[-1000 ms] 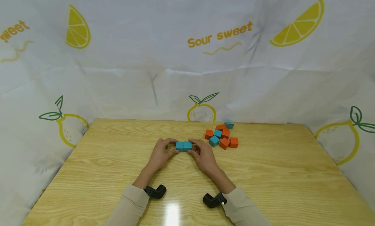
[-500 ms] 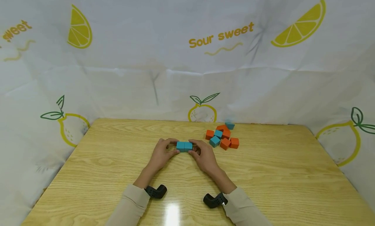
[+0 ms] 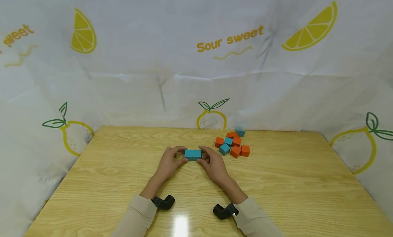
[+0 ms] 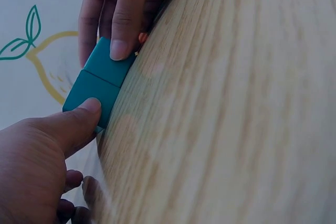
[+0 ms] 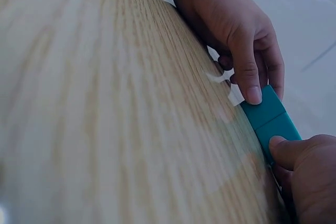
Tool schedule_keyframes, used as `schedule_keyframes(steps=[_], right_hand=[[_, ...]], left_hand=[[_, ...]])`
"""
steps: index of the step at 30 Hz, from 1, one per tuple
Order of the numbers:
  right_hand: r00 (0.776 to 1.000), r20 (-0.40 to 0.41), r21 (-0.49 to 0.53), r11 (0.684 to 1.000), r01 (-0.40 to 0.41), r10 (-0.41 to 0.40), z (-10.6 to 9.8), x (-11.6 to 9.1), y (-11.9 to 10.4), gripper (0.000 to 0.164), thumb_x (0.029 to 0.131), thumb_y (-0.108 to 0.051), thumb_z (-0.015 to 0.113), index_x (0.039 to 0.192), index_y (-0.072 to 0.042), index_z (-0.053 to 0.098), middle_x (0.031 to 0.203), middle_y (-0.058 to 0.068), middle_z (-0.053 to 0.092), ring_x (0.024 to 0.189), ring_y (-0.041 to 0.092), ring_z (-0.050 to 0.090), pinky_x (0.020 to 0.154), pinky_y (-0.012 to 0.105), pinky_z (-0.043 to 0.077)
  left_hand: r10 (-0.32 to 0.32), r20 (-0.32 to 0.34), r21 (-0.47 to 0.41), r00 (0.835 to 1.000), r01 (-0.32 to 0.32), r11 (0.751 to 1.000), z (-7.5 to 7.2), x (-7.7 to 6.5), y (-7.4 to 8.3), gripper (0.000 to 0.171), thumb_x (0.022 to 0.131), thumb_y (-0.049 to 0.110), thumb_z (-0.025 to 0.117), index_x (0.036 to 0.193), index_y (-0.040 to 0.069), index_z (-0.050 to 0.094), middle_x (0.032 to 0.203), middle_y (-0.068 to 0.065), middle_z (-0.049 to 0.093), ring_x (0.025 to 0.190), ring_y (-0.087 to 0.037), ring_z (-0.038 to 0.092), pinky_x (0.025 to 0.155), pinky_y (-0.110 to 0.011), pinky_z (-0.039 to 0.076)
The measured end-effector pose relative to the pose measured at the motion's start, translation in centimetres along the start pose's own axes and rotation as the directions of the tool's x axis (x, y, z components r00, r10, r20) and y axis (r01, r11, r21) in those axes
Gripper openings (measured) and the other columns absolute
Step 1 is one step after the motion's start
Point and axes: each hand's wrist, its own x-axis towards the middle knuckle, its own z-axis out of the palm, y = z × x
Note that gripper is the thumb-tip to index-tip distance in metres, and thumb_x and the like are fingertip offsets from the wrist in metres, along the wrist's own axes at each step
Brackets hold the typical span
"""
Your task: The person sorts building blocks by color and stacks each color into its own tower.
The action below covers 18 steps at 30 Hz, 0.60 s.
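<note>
Two blue cube blocks sit side by side on the wooden table, faces touching. My left hand (image 3: 169, 161) pinches the left blue block (image 3: 188, 154), its thumb on the near face and a finger reaching round behind. On the other side, my right hand (image 3: 214, 164) holds the right blue block (image 3: 197, 154) between thumb and fingers. Up close in the left wrist view, the left thumb (image 4: 86, 109) presses the lower block, and a thin seam divides the pair. The right wrist view has the right thumb (image 5: 281, 142) against its block. The far faces of both blocks are hidden.
Just beyond my right hand lies a loose group: several orange cubes (image 3: 235, 151), two blue cubes (image 3: 224, 149), an orange piece with a notch (image 3: 234, 137) and a blue wedge-like piece (image 3: 240, 132). A white lemon-print cloth (image 3: 141, 93) hangs behind the wooden table (image 3: 291, 182).
</note>
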Motion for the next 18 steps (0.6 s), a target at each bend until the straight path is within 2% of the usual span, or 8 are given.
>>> schedule_keyframes(steps=[13, 15, 18], right_hand=[[1.0, -0.005, 0.061, 0.998, -0.022, 0.022, -0.19, -0.16, -0.36, 0.051, 0.086, -0.012, 0.072, 0.133, -0.003, 0.055, 0.106, 0.009, 0.064, 0.075, 0.013, 0.059, 0.066, 0.028, 0.05], [0.999, -0.033, 0.065, 0.998, -0.024, 0.026, -0.22, -0.22, -0.42, 0.047, 0.088, -0.014, 0.071, 0.131, -0.003, 0.056, 0.106, 0.009, 0.065, 0.075, 0.013, 0.059, 0.065, 0.028, 0.05], [0.992, -0.12, 0.068, 0.998, -0.018, 0.026, -0.25, -0.43, -0.42, 0.039, 0.092, -0.018, 0.067, 0.127, -0.002, 0.059, 0.107, 0.01, 0.066, 0.074, 0.014, 0.06, 0.064, 0.029, 0.05]], left_hand=[[0.027, -0.004, 0.006, 1.0, -0.027, 1.0, 0.0, 0.02, -0.12, 0.039, 0.08, 0.016, 0.078, 0.117, 0.013, 0.067, 0.1, 0.002, 0.063, 0.078, -0.016, 0.039, 0.067, -0.033, 0.038], [0.031, -0.003, 0.002, 1.0, -0.031, 1.0, -0.04, 0.02, -0.07, 0.039, 0.08, 0.016, 0.079, 0.117, 0.012, 0.067, 0.101, 0.002, 0.063, 0.078, -0.017, 0.04, 0.067, -0.033, 0.038], [0.04, -0.004, 0.002, 0.999, -0.04, 0.999, -0.03, 0.0, -0.13, 0.04, 0.079, 0.018, 0.079, 0.117, 0.012, 0.067, 0.101, 0.001, 0.064, 0.078, -0.016, 0.039, 0.067, -0.034, 0.038]])
